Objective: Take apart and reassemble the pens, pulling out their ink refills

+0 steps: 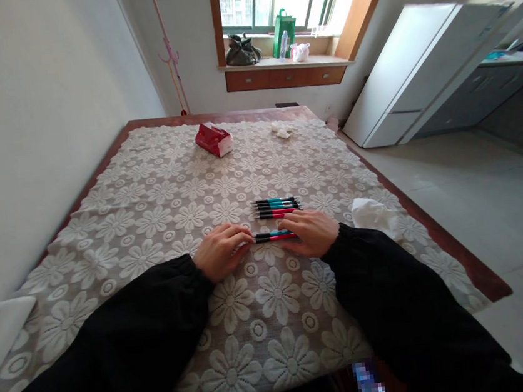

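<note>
A teal pen and a red pen [273,237], both with black ends, lie side by side between my hands. At their left tips, the thumb and fingers of my left hand [223,250] close on the ends. My right hand [311,231] grips their right end, its fingers covering part of the barrels. Just beyond lies a row of several pens [274,206], teal ones farther off and a red one nearest me. The right fingers partly overlap the near end of that row. All the pens point sideways on the flowered lace tablecloth [277,295].
A red tissue pack [212,140] and crumpled white tissues [281,131] lie toward the far edge. Another white tissue [374,216] sits by my right forearm. A wall runs along the left; a white fridge [403,73] stands beyond the right side.
</note>
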A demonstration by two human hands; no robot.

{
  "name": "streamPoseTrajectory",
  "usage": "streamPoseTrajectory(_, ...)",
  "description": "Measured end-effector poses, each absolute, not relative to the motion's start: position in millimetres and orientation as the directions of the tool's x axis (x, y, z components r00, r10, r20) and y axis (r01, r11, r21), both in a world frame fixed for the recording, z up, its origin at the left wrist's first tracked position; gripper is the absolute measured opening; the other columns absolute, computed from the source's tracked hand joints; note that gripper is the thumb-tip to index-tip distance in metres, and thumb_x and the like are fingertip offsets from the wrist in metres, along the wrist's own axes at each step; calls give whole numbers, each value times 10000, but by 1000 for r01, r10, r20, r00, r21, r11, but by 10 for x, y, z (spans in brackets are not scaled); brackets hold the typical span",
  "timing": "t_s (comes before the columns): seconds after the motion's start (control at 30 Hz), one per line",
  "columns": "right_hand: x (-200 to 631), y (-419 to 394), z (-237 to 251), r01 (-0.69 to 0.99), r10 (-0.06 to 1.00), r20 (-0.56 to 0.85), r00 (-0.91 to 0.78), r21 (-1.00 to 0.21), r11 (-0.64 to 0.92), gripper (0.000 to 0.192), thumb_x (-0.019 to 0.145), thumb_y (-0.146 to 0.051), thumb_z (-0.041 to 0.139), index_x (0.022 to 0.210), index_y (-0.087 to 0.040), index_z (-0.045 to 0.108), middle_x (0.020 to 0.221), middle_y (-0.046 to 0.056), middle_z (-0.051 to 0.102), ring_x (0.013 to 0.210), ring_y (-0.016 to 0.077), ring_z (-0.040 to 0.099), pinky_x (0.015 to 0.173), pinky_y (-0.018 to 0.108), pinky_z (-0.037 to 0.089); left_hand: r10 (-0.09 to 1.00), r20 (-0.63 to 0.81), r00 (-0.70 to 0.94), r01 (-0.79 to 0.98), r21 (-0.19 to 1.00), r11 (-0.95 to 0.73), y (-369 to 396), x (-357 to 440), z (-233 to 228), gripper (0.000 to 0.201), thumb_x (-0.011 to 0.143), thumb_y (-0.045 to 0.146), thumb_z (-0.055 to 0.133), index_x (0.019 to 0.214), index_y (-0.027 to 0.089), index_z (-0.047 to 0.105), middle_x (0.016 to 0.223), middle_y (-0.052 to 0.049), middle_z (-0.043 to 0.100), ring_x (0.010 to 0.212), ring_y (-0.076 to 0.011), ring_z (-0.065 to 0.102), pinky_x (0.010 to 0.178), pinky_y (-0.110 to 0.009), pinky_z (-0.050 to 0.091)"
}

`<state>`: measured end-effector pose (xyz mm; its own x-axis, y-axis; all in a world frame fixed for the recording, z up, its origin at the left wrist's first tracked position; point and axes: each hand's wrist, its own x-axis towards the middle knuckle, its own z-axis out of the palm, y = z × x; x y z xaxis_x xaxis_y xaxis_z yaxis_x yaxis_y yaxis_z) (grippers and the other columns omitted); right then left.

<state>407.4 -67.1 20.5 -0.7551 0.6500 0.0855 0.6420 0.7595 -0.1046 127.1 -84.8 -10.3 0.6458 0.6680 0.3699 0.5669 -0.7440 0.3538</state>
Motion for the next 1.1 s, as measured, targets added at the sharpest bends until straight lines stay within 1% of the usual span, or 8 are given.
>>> streamPoseTrajectory(0.03,4058,-677,186,631,643,104,-759,-124,766,247,917,-368,641,1076,-180,614,1012,76,674,922,226,598,745,310,397,664,374,647,561,357,-747,-847,1271,-98,146,990,252,549,1024,236,690,1115,-36,724,1020,-196,646,907,-367,523)
streamPoseTrajectory(0.1,4012,-688,140,610,624,127,-771,-137,781,197,938,-327,611,1066,-178,599,1012,77,661,923,224,588,761,316,405,659,380,650,547,369,-752,-845,1270,-89,153,993,247,541,1037,234,687,1108,-35,729,1013,-191,650,906,-363,522)
streamPoseTrajectory(0.17,3974,-693,108,593,606,129,-785,-123,795,114,955,-276,571,1011,-180,596,991,80,649,920,225,574,773,323,407,651,377,659,533,377,-758,-844,1265,-87,156,993,239,537,1044,237,685,1106,-30,733,1004,-188,655,903,-361,524)
streamPoseTrajectory(0.23,3966,-685,99,592,601,124,-790,-100,799,86,957,-251,553,987,-183,596,990,84,643,924,230,563,780,330,405,651,370,663,531,380,-757,-846,1261,-90,165,991,236,538,1076,242,680,1120,-31,731,1009,-190,658,910,-368,526)
streamPoseTrajectory(0.37,4044,-628,117,635,638,127,-759,-72,769,73,941,-219,563,983,-179,607,985,87,642,921,235,551,770,332,397,678,377,632,554,393,-734,-852,1259,-101,197,992,246,529,1137,244,662,1143,-47,720,1047,-201,659,927,-379,531)
streamPoseTrajectory(0.67,4132,-528,65,685,667,206,-716,23,728,101,967,-210,549,950,-172,641,961,84,653,895,234,547,783,345,408,680,361,638,558,391,-732,-853,1253,-108,172,987,241,525,1080,240,671,1120,-47,719,1036,-199,661,916,-368,530)
streamPoseTrajectory(0.93,4084,-507,-4,723,695,280,-663,-1,691,131,968,-214,543,880,-186,637,931,82,656,876,221,548,783,331,433,672,351,653,550,391,-738,-853,1251,-91,159,988,239,521,1049,234,667,1125,-44,714,1023,-196,652,908,-360,519)
streamPoseTrajectory(1.1,4066,-478,-59,713,693,302,-655,-56,699,132,971,-216,545,882,-184,636,930,85,653,870,220,557,794,331,454,667,351,657,543,395,-741,-855,1256,-70,160,985,231,517,1035,236,669,1117,-42,714,1015,-194,651,907,-356,517)
